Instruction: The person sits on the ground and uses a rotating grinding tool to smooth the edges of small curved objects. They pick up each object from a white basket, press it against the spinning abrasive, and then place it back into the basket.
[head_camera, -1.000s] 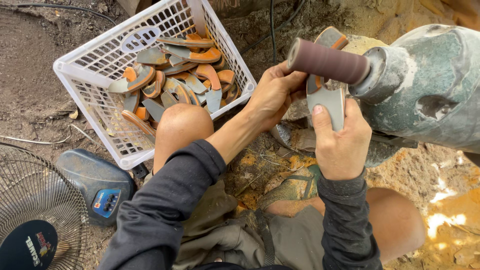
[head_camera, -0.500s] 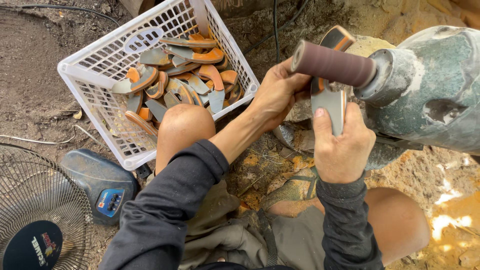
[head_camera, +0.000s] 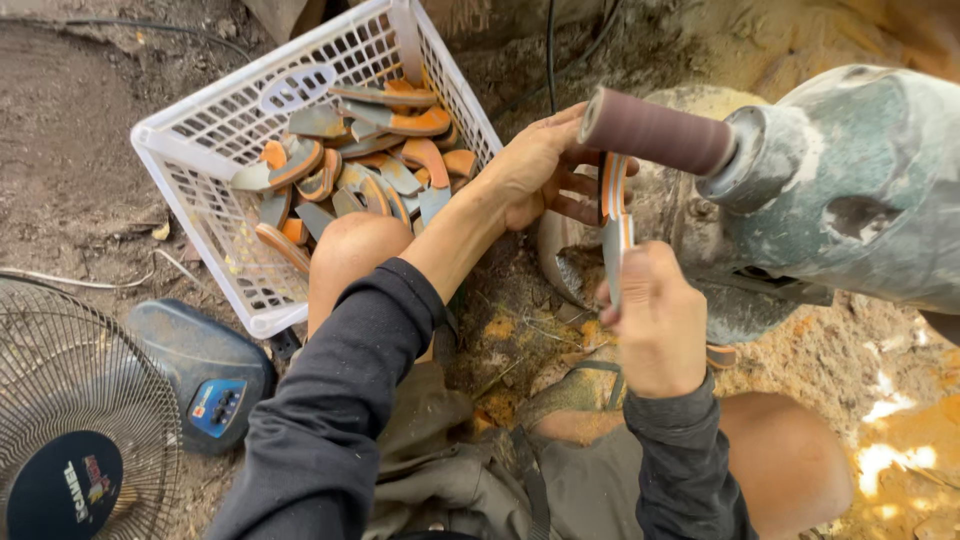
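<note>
- the grey-green motor housing (head_camera: 850, 190) fills the upper right; every place below is given from it.
- well to its left stands the white plastic basket (head_camera: 230, 160), holding a heap of grey and orange layered pieces (head_camera: 370, 170). whether these are done or waiting cannot be told.
- far to the lower left, a fan grille (head_camera: 80, 430) and its dark blue base (head_camera: 200, 375) stand on the dirt.
- from the housing's left end juts the brown sanding drum (head_camera: 655, 130).
- just under the drum, the one piece in hand (head_camera: 612, 225), striped orange and white, stands on edge, touching or nearly touching the drum, so its shaping seems under way.
- left hand (head_camera: 540, 170): fingers curled behind the piece's top, steadying it.
- right hand (head_camera: 655, 320): fingers closed tight on its lower end.
</note>
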